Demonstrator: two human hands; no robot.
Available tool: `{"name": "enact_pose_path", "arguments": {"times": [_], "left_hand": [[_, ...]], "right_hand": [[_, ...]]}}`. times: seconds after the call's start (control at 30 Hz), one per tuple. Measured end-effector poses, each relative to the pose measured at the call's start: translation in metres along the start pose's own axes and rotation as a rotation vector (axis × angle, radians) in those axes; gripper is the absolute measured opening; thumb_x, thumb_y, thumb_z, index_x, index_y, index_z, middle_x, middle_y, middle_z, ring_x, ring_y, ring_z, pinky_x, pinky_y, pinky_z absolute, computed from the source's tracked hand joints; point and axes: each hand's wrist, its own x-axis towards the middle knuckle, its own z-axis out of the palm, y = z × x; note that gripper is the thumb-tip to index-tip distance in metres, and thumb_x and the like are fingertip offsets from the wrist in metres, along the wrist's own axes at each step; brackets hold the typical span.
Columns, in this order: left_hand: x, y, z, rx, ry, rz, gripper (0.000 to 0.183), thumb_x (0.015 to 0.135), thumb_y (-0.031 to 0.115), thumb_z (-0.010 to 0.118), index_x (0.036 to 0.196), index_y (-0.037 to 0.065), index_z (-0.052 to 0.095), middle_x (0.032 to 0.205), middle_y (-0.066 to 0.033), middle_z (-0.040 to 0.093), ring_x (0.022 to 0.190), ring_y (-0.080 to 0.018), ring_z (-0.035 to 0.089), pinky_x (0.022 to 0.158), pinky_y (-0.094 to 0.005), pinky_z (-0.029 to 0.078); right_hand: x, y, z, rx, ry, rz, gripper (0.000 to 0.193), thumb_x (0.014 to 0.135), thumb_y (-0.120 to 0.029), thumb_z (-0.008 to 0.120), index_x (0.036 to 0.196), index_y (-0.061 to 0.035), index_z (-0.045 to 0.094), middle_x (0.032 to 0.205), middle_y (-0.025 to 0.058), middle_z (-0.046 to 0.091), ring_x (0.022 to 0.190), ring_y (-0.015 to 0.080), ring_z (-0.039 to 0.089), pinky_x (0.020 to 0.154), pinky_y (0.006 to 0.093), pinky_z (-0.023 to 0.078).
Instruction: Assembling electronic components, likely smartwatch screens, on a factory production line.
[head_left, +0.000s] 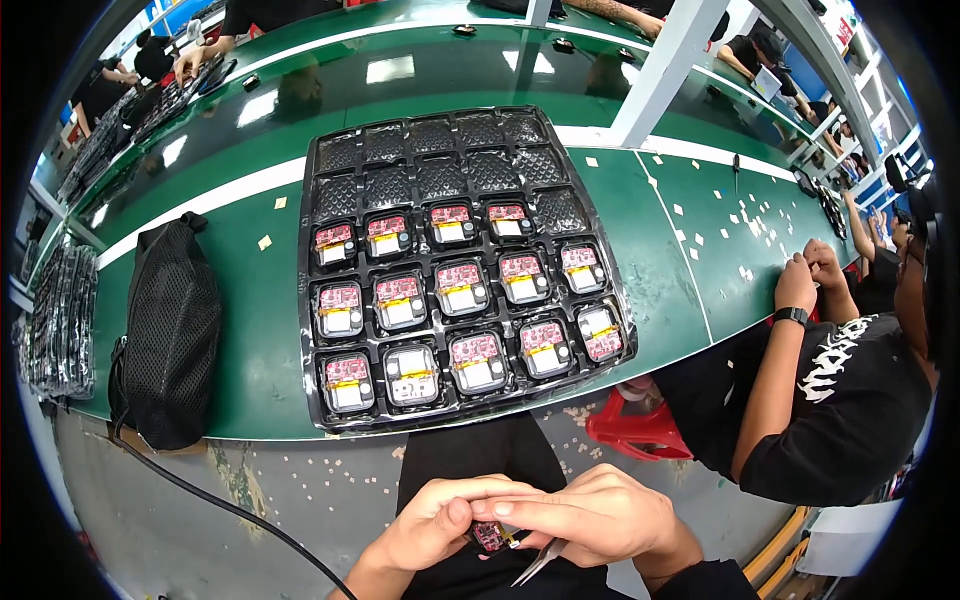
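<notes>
The left hand (435, 518) is closed on a red board (489, 538) above the lap; the right hand (615, 512) grips tweezers (540, 563), its fingers reaching over the board. Beyond, on the green surface (255, 340), a black tray (440, 177) holds similar boards, its far rows bare, near a black bag (172, 335).

The small red-and-black circuit board (489, 537) I hold is at lower centre; my slim metal tweezers (541, 562) are silver. Upper cells of the black moulded plastic tray (388, 186) carry a scale-like pattern; its squarish devices (461, 286) show red, white, yellow. My green worktop (258, 330) has white stripes.
</notes>
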Motion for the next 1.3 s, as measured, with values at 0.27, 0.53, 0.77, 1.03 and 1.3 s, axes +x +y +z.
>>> {"name": "enact_pose_path", "arguments": {"times": [0.27,0.53,0.77,1.03,1.3], "left_hand": [[-0.014,-0.012,-0.003,-0.345,-0.023,0.051,0.07,0.099,0.044,0.069,0.144,-0.006,0.048,0.127,-0.0224,0.063,0.102,-0.0254,0.069,0.073,-0.0323,0.057],[-0.004,-0.014,0.021,-0.283,0.244,0.416,0.057,0.088,0.012,0.083,0.135,0.006,0.051,0.132,-0.0227,0.055,0.119,-0.0364,0.064,0.095,-0.0453,0.06],[-0.001,-0.02,0.027,-0.049,0.466,0.471,0.07,0.079,0.012,0.091,0.135,0.005,0.049,0.127,-0.0162,0.056,0.122,-0.0361,0.065,0.102,-0.048,0.058],[0.0,-0.028,0.025,-0.101,0.321,0.46,0.062,0.08,-0.008,0.083,0.132,0.002,0.051,0.136,-0.0175,0.05,0.133,-0.037,0.057,0.114,-0.0489,0.049],[0.0,-0.024,0.031,-0.106,0.388,0.447,0.063,0.08,-0.001,0.086,0.131,0.004,0.05,0.132,-0.0169,0.052,0.128,-0.0371,0.06,0.108,-0.0484,0.054]], "right_hand": [[-0.003,0.004,0.005,-0.098,0.165,0.037,0.052,0.078,-0.003,0.08,0.128,-0.0083,0.067,0.129,0.0091,0.066,0.073,0.021,0.073,0.057,0.0278,0.059],[-0.006,0.006,0.024,-0.345,0.371,0.098,0.034,0.079,-0.012,0.088,0.107,-0.0042,0.07,0.093,0.0074,0.061,0.062,0.0162,0.062,0.049,0.0279,0.052],[-0.009,0.019,0.039,-0.59,0.487,-0.101,0.03,0.077,-0.013,0.087,0.103,-0.0032,0.075,0.086,0.0041,0.068,0.059,0.0123,0.062,0.047,0.0251,0.048],[-0.012,0.018,0.039,-0.611,0.499,-0.099,0.027,0.077,-0.01,0.086,0.101,-0.0019,0.076,0.085,0.0039,0.069,0.057,0.0118,0.061,0.047,0.0246,0.046],[-0.013,0.02,0.042,-0.594,0.555,-0.085,0.026,0.077,-0.008,0.086,0.1,-0.0025,0.076,0.085,0.0037,0.069,0.056,0.0123,0.06,0.047,0.025,0.046]]}}
